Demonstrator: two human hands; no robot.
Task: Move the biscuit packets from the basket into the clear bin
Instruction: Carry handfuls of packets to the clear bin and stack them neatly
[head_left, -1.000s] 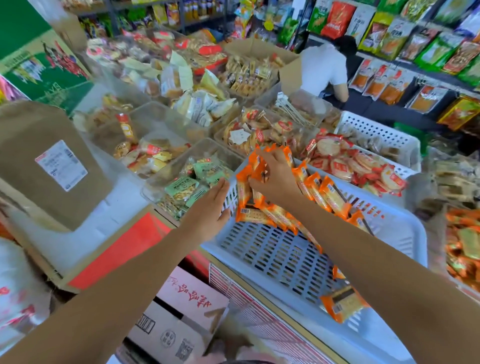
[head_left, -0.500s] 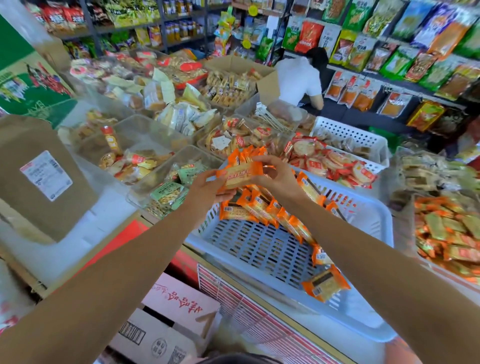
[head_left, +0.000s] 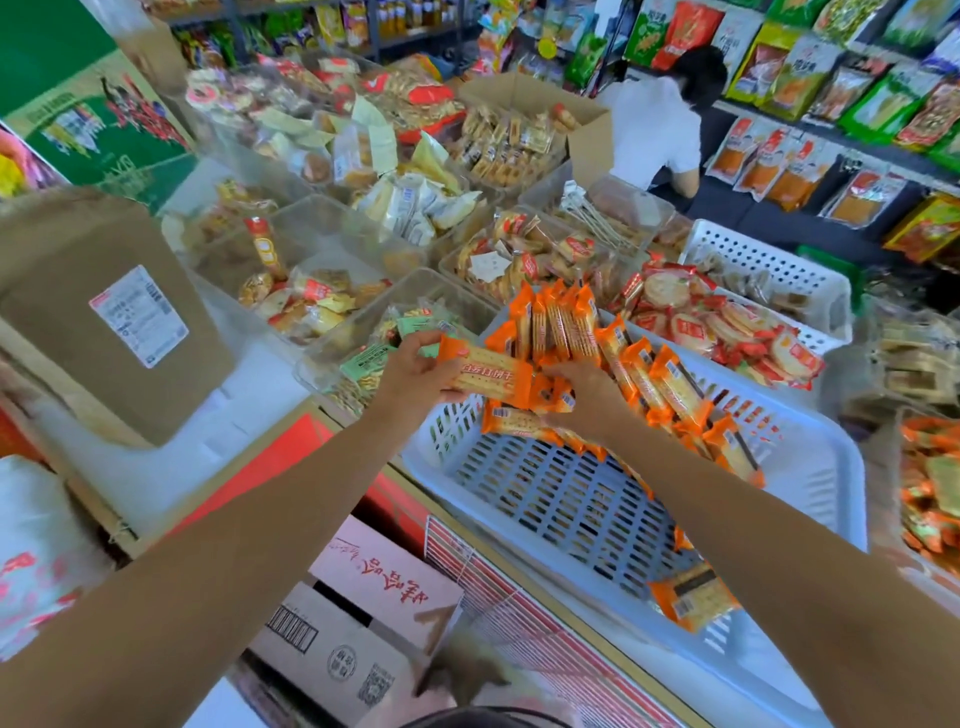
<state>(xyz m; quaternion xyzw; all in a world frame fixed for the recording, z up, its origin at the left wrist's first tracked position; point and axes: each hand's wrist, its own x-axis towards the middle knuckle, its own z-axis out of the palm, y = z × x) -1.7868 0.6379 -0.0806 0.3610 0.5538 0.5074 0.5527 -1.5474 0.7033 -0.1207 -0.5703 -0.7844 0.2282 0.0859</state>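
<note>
Left hand: my left hand (head_left: 415, 366) is closed in a pinch on the left end of one orange biscuit packet (head_left: 488, 371), thumb on the near face, fingers behind it.
Held packet: it lies roughly level and lengthwise, printed face toward me, over the left rim of the basket (head_left: 810, 467), between my two hands.
Right hand: my right hand (head_left: 582, 389) reaches down into the basket, palm down, fingers curled over the loose packets at the far left corner. I cannot tell whether it has closed on any one of them.
Hand-to-packet relation: the right end of the held packet sits just beside my right hand's fingertips; contact there I cannot confirm.
Basket contents: a row of orange packets (head_left: 670, 384) leans along the far wall, several stand on end at the far corner (head_left: 558, 322), one lies flat under my right wrist (head_left: 511, 421), and one lies apart near the front wall (head_left: 693, 597).
Basket position: pale slatted plastic, resting on the table edge to the right of the clear bins.
Clear bin: the nearest clear bin (head_left: 452, 291) stands just left of the basket, holding green packets (head_left: 369, 358); my left hand is over its right side.
Surroundings: a brown cardboard box (head_left: 104, 312) with a white label stands at far left.
</note>
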